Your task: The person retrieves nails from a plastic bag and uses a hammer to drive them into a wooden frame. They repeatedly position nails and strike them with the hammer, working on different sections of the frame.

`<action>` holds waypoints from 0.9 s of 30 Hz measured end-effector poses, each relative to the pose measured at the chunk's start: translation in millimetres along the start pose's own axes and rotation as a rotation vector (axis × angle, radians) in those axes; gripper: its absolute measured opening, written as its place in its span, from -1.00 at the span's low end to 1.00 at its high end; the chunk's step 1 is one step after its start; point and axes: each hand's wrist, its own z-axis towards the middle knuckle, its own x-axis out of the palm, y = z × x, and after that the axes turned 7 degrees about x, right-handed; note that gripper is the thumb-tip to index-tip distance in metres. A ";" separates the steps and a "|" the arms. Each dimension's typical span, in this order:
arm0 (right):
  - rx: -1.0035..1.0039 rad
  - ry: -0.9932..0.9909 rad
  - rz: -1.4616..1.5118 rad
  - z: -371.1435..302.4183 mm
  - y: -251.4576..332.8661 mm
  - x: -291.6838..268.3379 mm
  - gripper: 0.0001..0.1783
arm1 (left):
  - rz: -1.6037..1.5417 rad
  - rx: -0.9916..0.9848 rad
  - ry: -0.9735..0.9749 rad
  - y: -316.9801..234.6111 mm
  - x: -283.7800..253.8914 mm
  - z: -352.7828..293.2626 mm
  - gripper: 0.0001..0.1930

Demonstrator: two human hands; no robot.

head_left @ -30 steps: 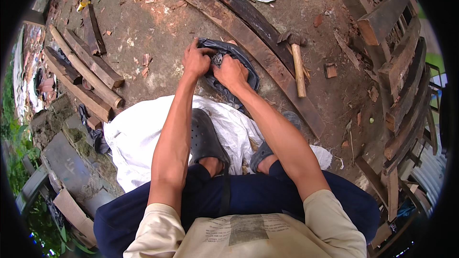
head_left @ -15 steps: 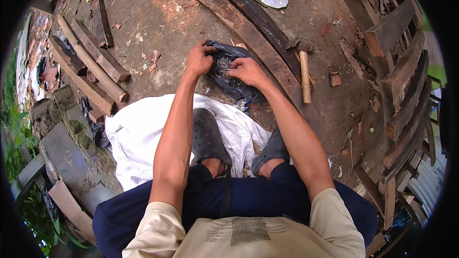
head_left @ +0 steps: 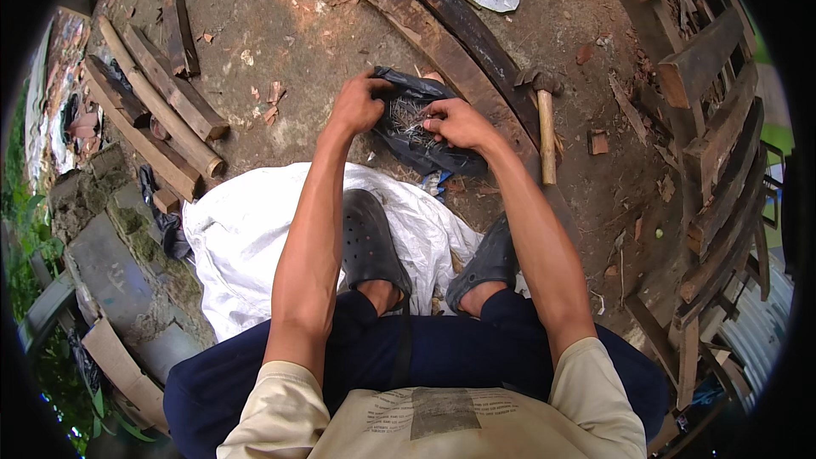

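One black bag (head_left: 425, 153), edge pinched by left hand (head_left: 355, 108) | right hand (head_left: 459, 125) curled, hold unclear | open soil (head_left: 293, 136) left, plank (head_left: 425, 30) right

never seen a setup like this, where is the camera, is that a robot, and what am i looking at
There is no robot here: these are a person's two bare hands. The camera is worn on the person's head and looks down, so left in the picture is the person's left. Its fisheye lens bends straight edges near the rim.

On the ground, the left hand holds the edge of an open black bag with what look like nails inside. The right hand is over the bag, fingers curled; whether it holds anything is too small to tell.

Nearby lie a hammer, long planks and a white sheet.
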 end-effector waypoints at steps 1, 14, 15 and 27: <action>0.000 -0.008 0.002 1.9 -3.9 -0.9 -0.72 | -0.006 -0.005 0.005 -0.3 1.7 1.0 -0.50; 0.046 -0.006 -0.003 4.7 -10.6 -8.8 -0.56 | 0.188 -0.070 0.061 -11.4 13.8 -3.4 -0.62; 0.043 -0.002 -0.017 4.5 -9.2 -7.6 -0.56 | 0.223 -0.061 0.020 -7.6 15.9 -5.5 -0.62; -0.112 -0.186 -0.256 3.2 -11.0 2.5 -0.59 | 0.304 -0.079 -0.019 -26.8 22.8 -14.4 -0.72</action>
